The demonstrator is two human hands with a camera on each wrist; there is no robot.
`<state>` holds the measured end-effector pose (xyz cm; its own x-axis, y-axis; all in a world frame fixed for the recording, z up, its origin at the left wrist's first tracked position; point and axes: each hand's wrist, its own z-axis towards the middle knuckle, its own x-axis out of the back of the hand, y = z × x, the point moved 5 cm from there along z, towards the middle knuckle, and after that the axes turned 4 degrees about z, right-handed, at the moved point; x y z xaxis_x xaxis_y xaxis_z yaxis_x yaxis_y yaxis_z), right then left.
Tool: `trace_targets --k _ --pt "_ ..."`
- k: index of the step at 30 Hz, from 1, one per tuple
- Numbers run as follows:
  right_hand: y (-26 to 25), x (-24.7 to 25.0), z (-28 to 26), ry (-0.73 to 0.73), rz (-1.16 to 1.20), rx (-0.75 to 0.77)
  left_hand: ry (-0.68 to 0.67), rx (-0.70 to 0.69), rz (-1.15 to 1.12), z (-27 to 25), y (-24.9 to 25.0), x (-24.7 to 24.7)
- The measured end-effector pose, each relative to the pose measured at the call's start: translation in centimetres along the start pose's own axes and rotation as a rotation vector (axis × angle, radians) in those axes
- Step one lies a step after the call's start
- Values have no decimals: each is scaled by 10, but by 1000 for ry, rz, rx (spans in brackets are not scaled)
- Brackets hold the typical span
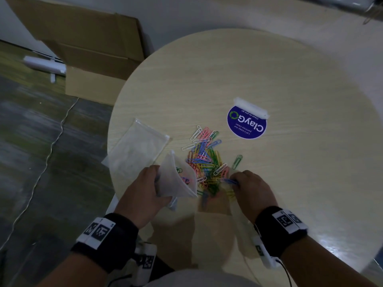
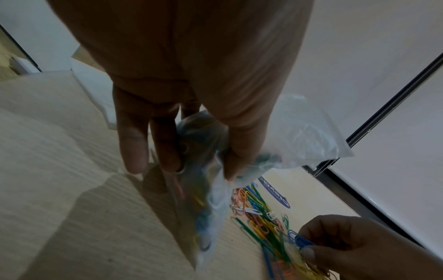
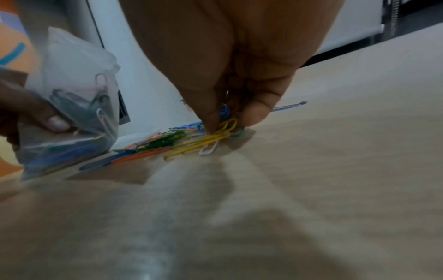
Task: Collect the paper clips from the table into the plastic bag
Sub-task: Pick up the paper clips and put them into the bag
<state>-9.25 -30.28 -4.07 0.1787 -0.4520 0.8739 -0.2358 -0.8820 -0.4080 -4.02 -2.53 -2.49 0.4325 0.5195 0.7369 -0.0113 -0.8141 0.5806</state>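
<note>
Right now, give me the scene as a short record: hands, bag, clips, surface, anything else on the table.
left hand: grips plastic bag, mouth open toward the pile
right hand: pinches blue paper clip at the pile's near edge
bag contents: a few clips already inside
paper clips: mixed-colour pile, most not yet bagged
surface: round table
other: second plastic bag lying flat; blue sticker
</note>
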Motion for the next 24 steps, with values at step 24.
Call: trace_targets --k 24 --pt "-106 81 10 56 472 115 22 3 -20 11 20 -6"
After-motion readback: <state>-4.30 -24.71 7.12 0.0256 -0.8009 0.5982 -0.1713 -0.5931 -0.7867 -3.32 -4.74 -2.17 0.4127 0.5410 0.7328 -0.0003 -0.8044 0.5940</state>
